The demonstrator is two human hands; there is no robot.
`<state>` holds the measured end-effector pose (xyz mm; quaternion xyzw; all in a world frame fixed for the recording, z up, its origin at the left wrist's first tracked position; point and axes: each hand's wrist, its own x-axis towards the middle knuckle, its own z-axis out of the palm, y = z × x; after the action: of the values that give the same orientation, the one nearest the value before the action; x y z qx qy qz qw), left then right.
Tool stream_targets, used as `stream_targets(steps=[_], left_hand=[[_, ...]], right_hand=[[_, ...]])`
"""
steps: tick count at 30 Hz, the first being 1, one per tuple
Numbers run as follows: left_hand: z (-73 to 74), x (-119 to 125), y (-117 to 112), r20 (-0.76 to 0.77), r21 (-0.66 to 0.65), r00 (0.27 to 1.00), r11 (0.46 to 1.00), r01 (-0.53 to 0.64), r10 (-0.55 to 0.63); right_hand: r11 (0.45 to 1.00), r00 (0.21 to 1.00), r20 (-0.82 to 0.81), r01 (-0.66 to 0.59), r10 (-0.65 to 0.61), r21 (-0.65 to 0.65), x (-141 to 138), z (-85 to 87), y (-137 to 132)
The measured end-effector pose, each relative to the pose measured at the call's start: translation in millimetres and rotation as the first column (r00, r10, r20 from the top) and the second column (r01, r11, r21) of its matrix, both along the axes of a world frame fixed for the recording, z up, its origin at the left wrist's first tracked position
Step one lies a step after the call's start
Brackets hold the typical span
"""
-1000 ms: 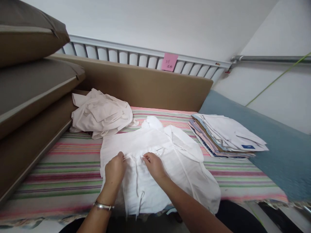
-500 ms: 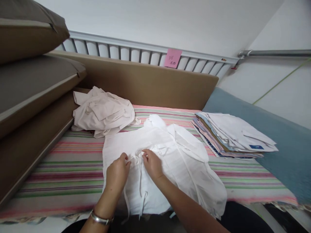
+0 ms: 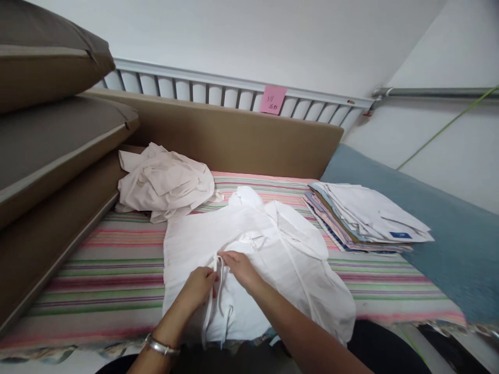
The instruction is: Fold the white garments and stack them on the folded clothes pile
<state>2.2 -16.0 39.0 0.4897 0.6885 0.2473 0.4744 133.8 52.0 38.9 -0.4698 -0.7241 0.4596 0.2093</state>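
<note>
A white garment [image 3: 288, 265] with thin cloth ties lies spread on the striped cloth in front of me. My left hand [image 3: 200, 284], a silver bracelet at its wrist, is closed on a white tie [image 3: 208, 317] low on the garment's left part. Just right of it, my right hand [image 3: 238, 266] pinches the upper end of the ties between thumb and fingertips. The ties hang down from there toward the garment's near edge. Another loose tie end [image 3: 227, 317] shows below the hands. My fingers hide part of the fastening.
A crumpled pale cloth [image 3: 166, 179] lies at the back left. Folded clothes [image 3: 370, 215] are stacked at the right on the striped cloth [image 3: 117, 270]. Brown cushions [image 3: 58, 140] rise at the left; a brown board [image 3: 234, 137] and a radiator [image 3: 187, 88] stand behind.
Both hands have come closer together and moved slightly toward me. The ties, spread between the hands earlier, are now gathered and drawn upright. The view has shifted slightly.
</note>
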Motion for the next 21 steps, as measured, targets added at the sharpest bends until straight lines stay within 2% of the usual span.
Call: stream_targets(steps=[1,3,8,16,21], left_hand=[[-0.1,1,-1,0.032,-0.014,0.999,1.000,-0.018,0.018],[2.5,2,-2,0.091,-0.020,0.995,0.999,-0.046,0.048],[10.5,3,-7,0.151,-0.045,0.985,0.996,-0.074,0.080],[-7.5,9,-6,0.072,-0.103,0.997,0.994,-0.029,0.037],[-2.3,3,-5,0.049,-0.134,0.998,0.991,-0.022,0.029]], right_hand=[[0.993,0.999,-0.018,0.043,-0.045,-0.114,0,1.7,-1],[0.969,0.994,0.000,0.103,-0.105,-0.224,-1,3.2,-4],[0.972,0.988,0.012,0.152,-0.152,-0.182,0,2.3,0],[0.973,0.979,0.113,0.184,-0.169,-0.142,2,-2.3,29],[0.952,0.969,0.107,0.239,-0.221,-0.192,-2,-1.6,35]])
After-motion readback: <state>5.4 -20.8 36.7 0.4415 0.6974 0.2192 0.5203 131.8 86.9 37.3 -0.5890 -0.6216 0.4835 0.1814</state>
